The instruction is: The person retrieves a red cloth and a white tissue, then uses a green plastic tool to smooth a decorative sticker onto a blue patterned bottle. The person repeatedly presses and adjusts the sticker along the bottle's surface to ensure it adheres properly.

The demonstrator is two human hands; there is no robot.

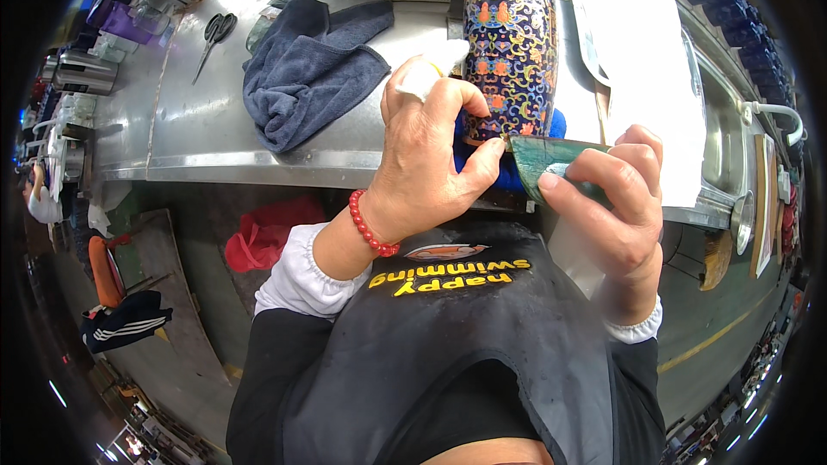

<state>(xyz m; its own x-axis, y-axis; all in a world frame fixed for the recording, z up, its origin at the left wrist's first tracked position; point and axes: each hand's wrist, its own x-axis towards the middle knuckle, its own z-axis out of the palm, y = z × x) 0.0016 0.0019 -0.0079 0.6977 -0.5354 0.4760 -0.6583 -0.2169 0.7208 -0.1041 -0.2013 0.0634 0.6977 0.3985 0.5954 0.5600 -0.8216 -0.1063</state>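
A dark blue vase (510, 56) with dense multicoloured flower patterns lies on its side on the bench, its neck pointing away from me. My left hand (435, 151), with a red bead bracelet at the wrist, is at the vase's near left end. A crumpled white cloth (419, 80) is tucked in its curled fingers, while the thumb and forefinger reach to the vase's lower edge. My right hand (616, 198) pinches a flat, dark green translucent scraper-like piece (543, 159). That piece's left corner is at the vase's near end, close to my left thumb.
A grey-blue towel (310, 69) lies on the metal bench (198, 120), with black scissors (213, 39) to its left. Blue cloth (558, 125) shows beneath the vase, and white sheeting (646, 52) spreads right of it. A sink (715, 120) with a tap (780, 114) stands farther right.
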